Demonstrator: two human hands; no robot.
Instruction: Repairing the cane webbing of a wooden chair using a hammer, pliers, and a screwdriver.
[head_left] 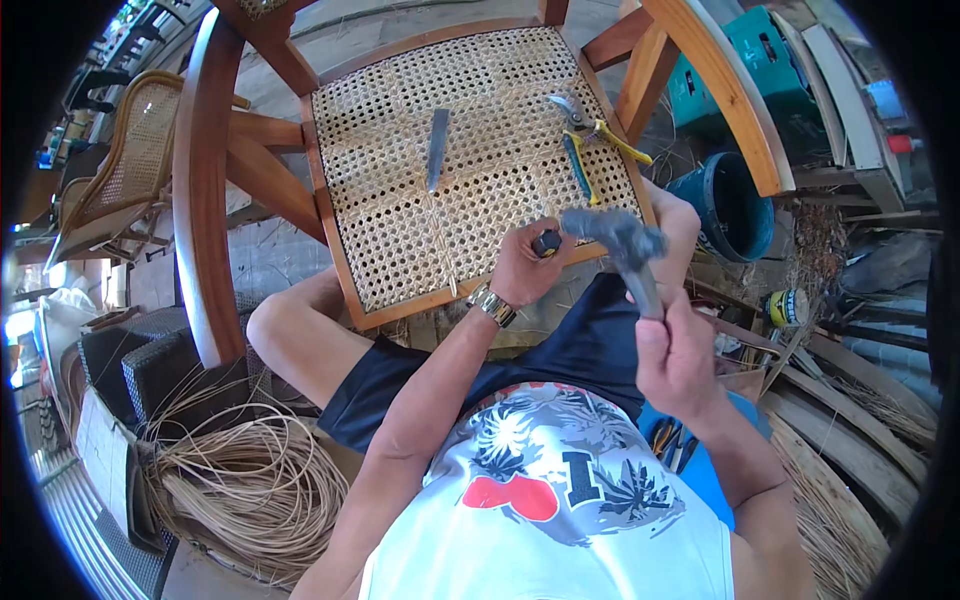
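My left hand (522, 268) is closed round a tool with a dark, rounded handle (546, 242). Its end points up at me, and the fist hides the rest, so I cannot tell its kind. This fist rests at the near edge of a wooden chair's woven cane seat (385, 235). In my right hand (678, 358) is a hammer (640, 275), gripped by its shaft. The hammer's head hangs just right of the tool's end. Farther back on the cane lie a flat metal blade (438, 150) and, at the right, pruning shears (578, 125) with yellow and green handles.
Wooden chair arms (207, 180) rise on both sides of the seat. At the right stand a dark bucket (735, 210), a green crate (750, 75) and a yellow can (786, 308). A large coil of rattan strands (250, 490) lies at the lower left.
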